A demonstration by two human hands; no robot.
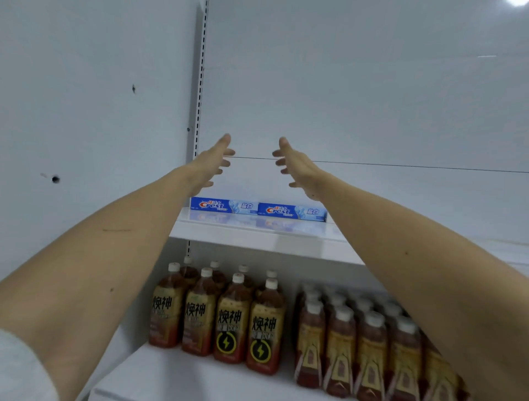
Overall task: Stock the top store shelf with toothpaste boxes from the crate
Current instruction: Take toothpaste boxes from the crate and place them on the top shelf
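Both hands are raised above the top shelf (257, 237), palms facing each other, holding nothing: the left hand (211, 163) and right hand (297, 166) have loosely spread fingers. Below them two blue toothpaste boxes (257, 209) lie end to end at the shelf's left end. Bottles (217, 312) stand on the shelf beneath.

Cool, even light fills the scene, bright and slightly blue. A white glare spot (516, 2) burns in the upper right corner, likely an overhead lamp. Shadows are soft and faint under the top shelf (257, 237). The glossy shelf surface mirrors the toothpaste boxes (257, 208) as a pale blue smear. Wide-angle distortion bends the slotted upright (200, 86) and stretches the forearms at the lower corners. The right-hand bottles (369, 343) look blurred.
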